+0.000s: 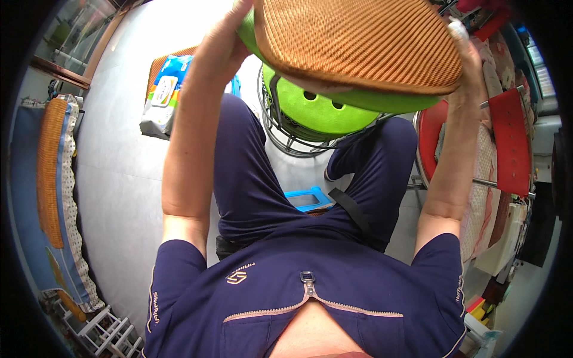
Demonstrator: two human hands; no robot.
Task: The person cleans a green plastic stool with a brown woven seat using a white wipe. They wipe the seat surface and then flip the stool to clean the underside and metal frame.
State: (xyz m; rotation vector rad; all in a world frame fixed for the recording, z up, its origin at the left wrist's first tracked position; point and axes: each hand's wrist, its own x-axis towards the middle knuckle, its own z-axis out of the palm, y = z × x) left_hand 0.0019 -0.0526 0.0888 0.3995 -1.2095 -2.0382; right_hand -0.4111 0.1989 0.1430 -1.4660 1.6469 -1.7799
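Note:
Both my hands hold up a cushion (358, 44) with a ribbed orange-brown top and a bright green side. My left hand (228, 49) grips its left edge, and my right hand (468, 51) is at the right edge. A small white thing, perhaps a wipe, shows at my right fingers (457, 30). Beneath the cushion, between my knees, is a rounded green piece (322, 109) with dark holes. Dark curved wire bars (280, 129) surround it; the cushion hides its upper part. The cushion's far edge is cut off by the picture's top.
A pack of wet wipes (163, 96) stands at left, before another orange-brown ribbed surface (153, 71). A red-seated metal chair (510, 141) is close on the right. A blue plastic frame (309, 199) lies between my thighs. A bed-like piece with a woven mat (51, 170) lines the left.

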